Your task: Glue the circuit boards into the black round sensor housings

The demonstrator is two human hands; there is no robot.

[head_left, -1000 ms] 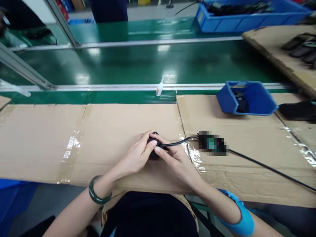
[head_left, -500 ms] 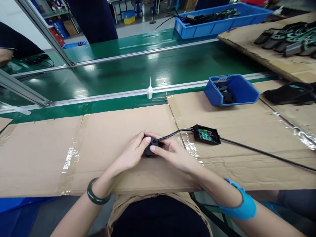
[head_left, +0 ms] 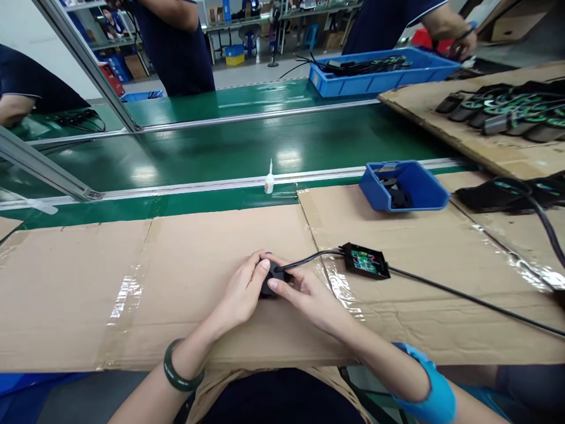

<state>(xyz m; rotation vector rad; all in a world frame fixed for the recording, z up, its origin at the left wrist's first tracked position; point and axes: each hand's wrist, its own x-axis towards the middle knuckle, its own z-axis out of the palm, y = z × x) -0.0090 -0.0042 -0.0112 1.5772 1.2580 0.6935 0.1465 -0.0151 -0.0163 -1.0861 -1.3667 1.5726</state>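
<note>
Between both hands is a round black plastic part (head_left: 272,281), held low over the cardboard. My left hand (head_left: 245,287) grips its left side, thumb on top. My right hand (head_left: 308,294) closes on the right side, its thumb also on the upper face. A black cable (head_left: 311,257) runs from the part to an uncovered black box with a green circuit board (head_left: 366,261), which lies on the cardboard to the right. From the box's far end a second length of black cable (head_left: 463,294) leads off to the right edge. The fingers hide much of the round part.
A blue bin (head_left: 405,187) with black parts stands at the right, near a small white dropper bottle (head_left: 269,184). Cardboard (head_left: 185,259) covers the bench. Beyond lie a green belt (head_left: 212,153), a larger blue tray (head_left: 375,82) and several co-workers. Black assemblies (head_left: 507,112) sit far right.
The view has tilted up slightly, so the scene sits lower and more of the co-workers shows. A co-worker's arm appears by the far tray. Both hands keep their hold on the round part.
</note>
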